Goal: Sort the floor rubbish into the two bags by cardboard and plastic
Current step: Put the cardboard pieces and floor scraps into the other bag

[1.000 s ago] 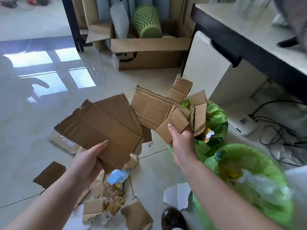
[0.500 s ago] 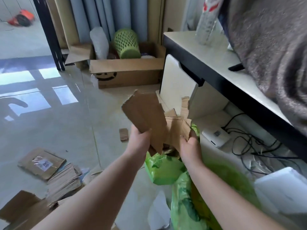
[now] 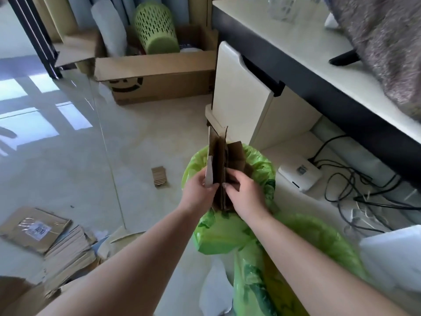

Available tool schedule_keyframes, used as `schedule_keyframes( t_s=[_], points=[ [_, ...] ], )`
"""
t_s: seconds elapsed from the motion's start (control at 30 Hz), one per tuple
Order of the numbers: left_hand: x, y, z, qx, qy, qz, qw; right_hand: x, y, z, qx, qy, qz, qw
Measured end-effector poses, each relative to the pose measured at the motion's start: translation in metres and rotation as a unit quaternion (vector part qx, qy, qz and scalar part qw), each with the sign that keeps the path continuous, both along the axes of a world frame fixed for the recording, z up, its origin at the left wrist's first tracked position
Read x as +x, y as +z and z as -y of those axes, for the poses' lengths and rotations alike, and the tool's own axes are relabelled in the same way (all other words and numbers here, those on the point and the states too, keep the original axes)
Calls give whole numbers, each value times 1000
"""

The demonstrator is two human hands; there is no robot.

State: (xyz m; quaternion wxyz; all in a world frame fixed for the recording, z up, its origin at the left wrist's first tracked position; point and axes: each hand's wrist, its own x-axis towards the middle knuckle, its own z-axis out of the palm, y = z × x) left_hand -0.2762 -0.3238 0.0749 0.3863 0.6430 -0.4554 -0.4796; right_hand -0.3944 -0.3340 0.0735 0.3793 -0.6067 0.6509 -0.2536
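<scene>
My left hand (image 3: 200, 192) and right hand (image 3: 245, 195) both grip a bunch of cardboard pieces (image 3: 219, 169), held edge-on and upright over the mouth of a green bag (image 3: 262, 169). The bunch's lower end is hidden between my palms, piece count unclear. A second green bag (image 3: 319, 238) sits nearer, blurred, partly behind my right arm. Flat cardboard (image 3: 34, 229) lies on the floor left, cut off by the frame.

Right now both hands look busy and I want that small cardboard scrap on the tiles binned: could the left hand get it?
Probably not yet: the left hand grips the cardboard stack over the green bag. The scrap lies unobstructed.
</scene>
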Motion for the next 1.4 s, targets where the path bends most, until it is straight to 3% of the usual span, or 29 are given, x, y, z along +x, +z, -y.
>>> schedule_keyframes(
  t_s=[0.2,0.33,0.4,0.57,0.67,0.83,0.97,1.1,1.27,1.4],
  points=[
    [8,17,-6,24,-58,-16,998,1,11,-2,-13,-14,-22,1000],
    [55,42,-34,28,-67,65,995,20,41,-23,-108,-23,37,993],
    [93,58,-55,29,-64,111,991,40,60,-36,-134,2,52,990],
    [214,104,-136,58,2,112,992,117,105,-76,-132,143,31,980],
    [289,123,-201,58,95,116,987,170,127,-105,-141,246,-45,958],
    [369,128,-303,55,204,92,973,249,148,-148,-128,393,-249,876],
    [397,107,-345,70,238,59,967,300,139,-167,-111,445,-324,828],
    [406,64,-355,89,239,30,966,327,99,-165,-95,444,-352,818],
    [399,-8,-351,138,211,5,968,338,28,-156,2,454,-422,785],
    [395,-64,-334,168,191,53,966,351,-15,-144,53,453,-422,783]
  ],
)
